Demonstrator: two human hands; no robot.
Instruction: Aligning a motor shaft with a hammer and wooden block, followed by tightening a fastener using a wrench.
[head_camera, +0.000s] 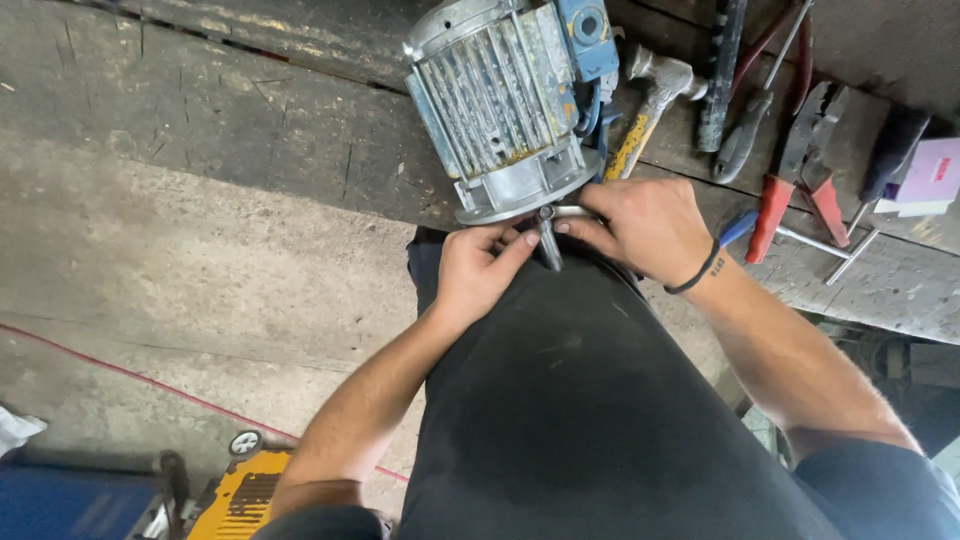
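Grey ribbed-metal electric motor (505, 100) is lying at the wooden bench's (250, 110) front edge as I am pinching a small steel wrench (549, 240) at its flange: left hand (478, 268) and right hand (645, 228) both closed on it; hammer (648, 100) and red-handled pliers (800, 180) are crowding the right, open boards lying left.

Both hands (480, 268) (645, 225) pinch what looks like a wrench (550, 240) at the motor (505, 100).

pink-white box (932, 175) | far right bench edge, beside screwdrivers | rectangular, small red label patch
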